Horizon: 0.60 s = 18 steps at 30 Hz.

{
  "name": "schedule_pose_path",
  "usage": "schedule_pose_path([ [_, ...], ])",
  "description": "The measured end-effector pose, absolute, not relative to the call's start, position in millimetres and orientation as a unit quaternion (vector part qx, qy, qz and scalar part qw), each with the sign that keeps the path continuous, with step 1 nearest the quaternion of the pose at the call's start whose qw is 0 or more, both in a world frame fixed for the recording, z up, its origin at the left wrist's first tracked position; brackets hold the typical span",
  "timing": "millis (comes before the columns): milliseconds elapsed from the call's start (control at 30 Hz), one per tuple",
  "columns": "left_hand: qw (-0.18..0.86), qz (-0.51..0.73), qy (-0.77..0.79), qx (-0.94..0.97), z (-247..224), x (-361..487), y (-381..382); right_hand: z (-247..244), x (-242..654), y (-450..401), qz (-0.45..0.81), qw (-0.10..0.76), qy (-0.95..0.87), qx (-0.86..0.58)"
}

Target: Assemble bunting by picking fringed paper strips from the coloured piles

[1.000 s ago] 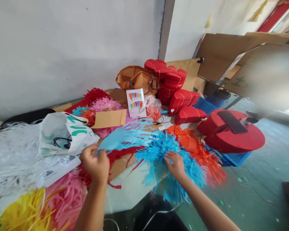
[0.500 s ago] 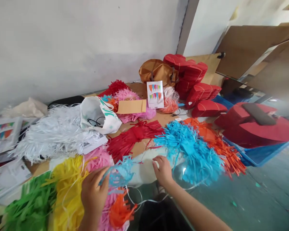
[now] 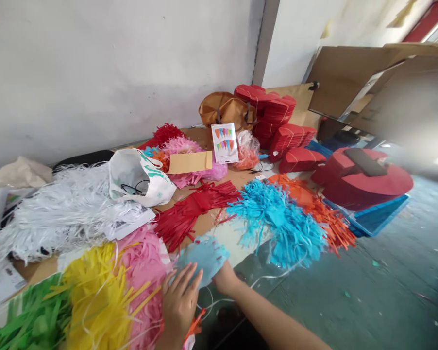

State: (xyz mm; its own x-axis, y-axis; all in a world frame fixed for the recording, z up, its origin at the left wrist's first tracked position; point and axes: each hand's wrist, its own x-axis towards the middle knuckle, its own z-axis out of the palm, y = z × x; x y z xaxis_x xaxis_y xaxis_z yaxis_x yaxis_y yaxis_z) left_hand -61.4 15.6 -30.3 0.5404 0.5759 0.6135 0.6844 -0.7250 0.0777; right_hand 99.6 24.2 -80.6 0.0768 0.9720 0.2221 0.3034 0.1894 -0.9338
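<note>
No text can be read. The white bag [image 3: 141, 177] carries green marks, too blurred to make out. Behind it, the small white card [image 3: 225, 142] shows only coloured pennant pictures.

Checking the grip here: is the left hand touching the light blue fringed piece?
Touching. The head view shows the left hand with its fingers laid flat against the light blue fringed piece, no gap between them.

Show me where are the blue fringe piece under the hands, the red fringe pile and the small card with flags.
blue fringe piece [image 3: 204, 255], head view, its flat middle.
red fringe pile [image 3: 193, 209], head view, middle strands.
small card with flags [image 3: 225, 142], head view, its printed face.
</note>
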Motion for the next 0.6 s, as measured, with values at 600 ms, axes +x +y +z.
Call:
schedule_pose_path([
  [600, -0.062, -0.21, -0.442, -0.87, -114.5, 12.3, 31.8, -137.5, 206.3, -22.3, 0.025, 0.331, -0.763, -0.555],
])
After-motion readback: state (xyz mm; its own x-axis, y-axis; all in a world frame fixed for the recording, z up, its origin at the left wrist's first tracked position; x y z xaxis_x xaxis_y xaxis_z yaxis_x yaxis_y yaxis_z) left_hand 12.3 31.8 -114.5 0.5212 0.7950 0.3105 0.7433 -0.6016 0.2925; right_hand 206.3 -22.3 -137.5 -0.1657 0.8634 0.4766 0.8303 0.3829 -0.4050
